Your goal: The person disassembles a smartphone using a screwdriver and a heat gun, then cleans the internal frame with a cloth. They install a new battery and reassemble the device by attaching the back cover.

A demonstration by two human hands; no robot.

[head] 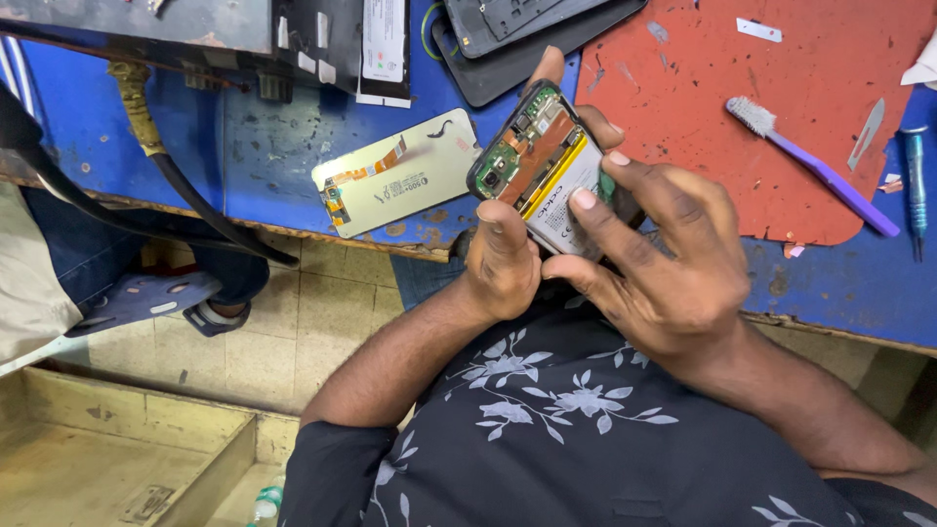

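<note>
An opened phone [535, 156] with its back cover off shows a green circuit board, an orange flex strip and a white battery. My left hand [503, 263] grips it from below, thumb on its lower edge and a fingertip showing past its top end. My right hand [669, 268] comes in from the right, with two fingertips pressed on the battery and the phone's right side. The phone is held tilted above the front edge of the blue workbench [264, 146]. The lower half of the phone is hidden behind my fingers.
A detached display panel [395, 176] with a flex cable lies on the bench left of the phone. A red mat [771, 195] holds a purple toothbrush [825, 174]; a blue screwdriver [915, 185] lies beside it. Dark phone covers [527, 44] sit behind. Another person's sandalled foot [161, 298] rests on the tiled floor.
</note>
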